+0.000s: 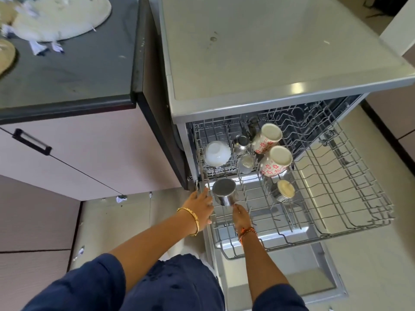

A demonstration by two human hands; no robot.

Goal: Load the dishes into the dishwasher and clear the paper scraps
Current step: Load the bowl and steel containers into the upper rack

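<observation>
From the head camera I look down on the open dishwasher (280,63), its wire rack (336,187) pulled out over the lowered door (280,277). My right hand (241,215) reaches in at the near left of the rack, fingertips pinching the lower edge of a steel cup (224,191) that sits upside down, tilted, on the tines. My left hand (201,207), with a gold bangle (193,218) at the wrist, lies just at nine o'clock of that cup, fingers fairly straight against the rack's left edge; whether they curl round the wire I cannot tell.

At twelve o'clock of the steel cup a white bowl (217,153) rests upside down. At one to two o'clock stand two flowered mugs (272,151), bottoms up, with two small steel cups (243,151) between them and the bowl. A further small cup (284,189) lies at three o'clock.

On the dark counter (78,70) at far upper left sit cream plates (67,16) with paper scraps (45,47) beside them. More scraps (121,199) lie on the floor by the cabinet (78,158).
</observation>
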